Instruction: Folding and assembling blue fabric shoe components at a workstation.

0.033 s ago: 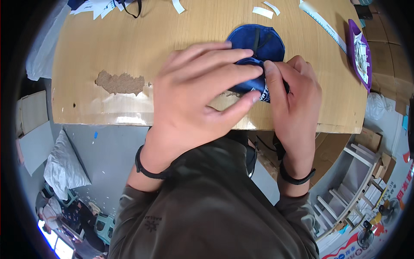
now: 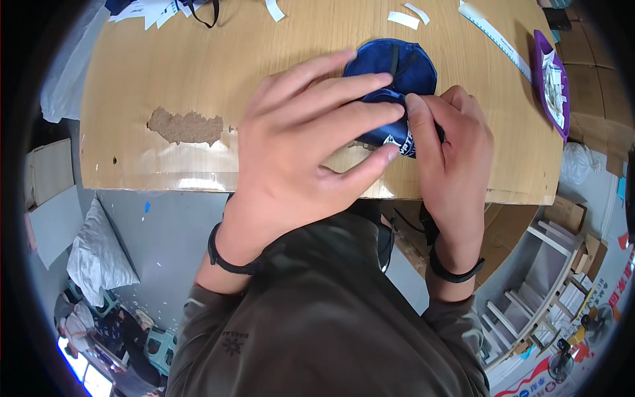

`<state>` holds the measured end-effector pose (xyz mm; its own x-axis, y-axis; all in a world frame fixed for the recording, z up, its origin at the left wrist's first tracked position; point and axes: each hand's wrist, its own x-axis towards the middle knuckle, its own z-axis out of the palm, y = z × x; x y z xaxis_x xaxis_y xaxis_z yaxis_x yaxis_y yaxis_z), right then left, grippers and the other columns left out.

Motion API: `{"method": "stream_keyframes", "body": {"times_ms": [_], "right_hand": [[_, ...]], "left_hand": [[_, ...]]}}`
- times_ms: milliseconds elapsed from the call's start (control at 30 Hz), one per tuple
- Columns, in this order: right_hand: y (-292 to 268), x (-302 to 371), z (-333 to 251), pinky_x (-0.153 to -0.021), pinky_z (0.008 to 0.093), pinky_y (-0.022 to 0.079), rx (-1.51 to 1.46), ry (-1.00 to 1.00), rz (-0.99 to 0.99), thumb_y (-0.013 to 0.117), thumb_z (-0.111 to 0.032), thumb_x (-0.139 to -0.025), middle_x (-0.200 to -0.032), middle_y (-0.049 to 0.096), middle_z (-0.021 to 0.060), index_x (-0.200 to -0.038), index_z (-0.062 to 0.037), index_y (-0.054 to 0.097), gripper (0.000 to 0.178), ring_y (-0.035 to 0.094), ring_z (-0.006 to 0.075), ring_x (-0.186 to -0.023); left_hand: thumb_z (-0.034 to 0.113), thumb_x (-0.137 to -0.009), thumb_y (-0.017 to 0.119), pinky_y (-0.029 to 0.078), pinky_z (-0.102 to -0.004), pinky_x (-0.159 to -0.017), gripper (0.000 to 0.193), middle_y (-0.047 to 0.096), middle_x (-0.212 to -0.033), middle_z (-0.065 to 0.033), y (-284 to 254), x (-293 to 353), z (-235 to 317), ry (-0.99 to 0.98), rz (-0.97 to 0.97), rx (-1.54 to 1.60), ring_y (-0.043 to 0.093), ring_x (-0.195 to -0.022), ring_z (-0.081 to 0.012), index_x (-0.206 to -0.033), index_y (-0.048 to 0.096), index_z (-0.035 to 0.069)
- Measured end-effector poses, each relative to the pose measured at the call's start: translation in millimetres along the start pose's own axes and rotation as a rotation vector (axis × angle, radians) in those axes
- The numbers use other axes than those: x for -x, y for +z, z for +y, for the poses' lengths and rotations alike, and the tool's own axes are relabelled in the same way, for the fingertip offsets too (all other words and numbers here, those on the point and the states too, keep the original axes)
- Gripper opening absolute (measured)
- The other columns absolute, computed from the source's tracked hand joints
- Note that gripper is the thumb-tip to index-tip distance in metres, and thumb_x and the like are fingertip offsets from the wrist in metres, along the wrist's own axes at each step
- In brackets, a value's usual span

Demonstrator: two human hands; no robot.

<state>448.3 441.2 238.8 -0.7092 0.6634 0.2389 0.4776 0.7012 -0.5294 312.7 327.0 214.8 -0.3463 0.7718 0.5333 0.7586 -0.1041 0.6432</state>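
Note:
A dark blue, shiny fabric piece [image 2: 418, 58] lies on the table, its far part rounded and crossed by thin black straps. The near part is folded or raised and carries white print; the hands cover much of it. My right hand [image 2: 456, 135] pinches the edge of this fabric between thumb and bent index finger. Over its left side spreads my left hand [image 2: 297, 139], fingers stretched and apart, holding nothing. The left index fingertip rests at the fabric beside the right thumb, and the left thumb points toward the printed part.
The wooden table [image 2: 198, 73] has a worn brown patch [image 2: 185, 127] at left. White paper strips [image 2: 403, 19] lie at the far side. A ruler [image 2: 497, 41] and a purple pouch [image 2: 544, 83] are at right. A white sack [image 2: 99, 248] stands on the floor at left.
My left fingers have spread a little, and the left thumb has drawn back slightly, uncovering more of the white print. My right hand keeps its pinch in nearly the same place.

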Motion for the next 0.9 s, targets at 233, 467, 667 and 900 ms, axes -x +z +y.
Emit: {"method": "stream_keyframes", "body": {"times_ms": [233, 467, 667, 900], "right_hand": [[0.4, -9.0, 15.8, -0.061, 0.0410, 0.043, -0.042, -0.002, -0.014, 0.067, -0.015, -0.088, -0.074, 0.057, 0.0109, -0.078, -0.0031, 0.068, 0.015, 0.056, 0.0298, -0.072], [5.6, -12.3, 19.6, -0.063, 0.0435, 0.046, 0.019, 0.004, 0.010, 0.068, -0.017, -0.086, -0.077, 0.059, 0.0096, -0.079, -0.0049, 0.068, 0.014, 0.058, 0.0309, -0.074], [-18.8, -7.0, 11.4, -0.067, 0.0375, 0.053, 0.097, -0.408, 0.087, 0.069, -0.006, -0.080, -0.092, 0.065, 0.0089, -0.106, -0.0051, 0.069, 0.026, 0.065, 0.0297, -0.086], [-33.7, -7.5, -0.4, -0.071, 0.0371, 0.057, 0.090, -0.325, -0.259, 0.064, -0.001, -0.077, -0.099, 0.064, 0.0139, -0.118, -0.0005, 0.060, 0.041, 0.067, 0.0303, -0.091]], "left_hand": [[0.008, -0.056, 0.082, 0.046, -0.0424, -0.095, 0.039, 0.073, -0.106, -0.0006, 4.1, -7.3, 2.3, 0.070, -0.057, -0.141, 0.062, -0.100, -0.0278, -0.095, 0.077, 0.015], [0.006, -0.058, 0.082, 0.044, -0.0291, -0.070, 0.039, 0.075, -0.093, -0.0013, 9.3, -15.3, -5.2, -0.061, -0.102, 0.015, 0.047, -0.073, -0.0197, -0.095, 0.077, 0.012], [0.010, -0.055, 0.084, 0.043, -0.0309, -0.064, 0.039, 0.074, -0.086, -0.0029, 2.1, -31.2, -5.2, -0.162, -0.171, 0.023, 0.048, -0.070, -0.0199, -0.094, 0.077, 0.011], [0.020, -0.056, 0.086, 0.044, -0.0354, -0.072, 0.037, 0.072, -0.081, -0.0022, -2.6, -28.9, -7.1, -0.182, -0.248, 0.013, 0.058, -0.069, -0.0244, -0.091, 0.075, 0.018]]}}
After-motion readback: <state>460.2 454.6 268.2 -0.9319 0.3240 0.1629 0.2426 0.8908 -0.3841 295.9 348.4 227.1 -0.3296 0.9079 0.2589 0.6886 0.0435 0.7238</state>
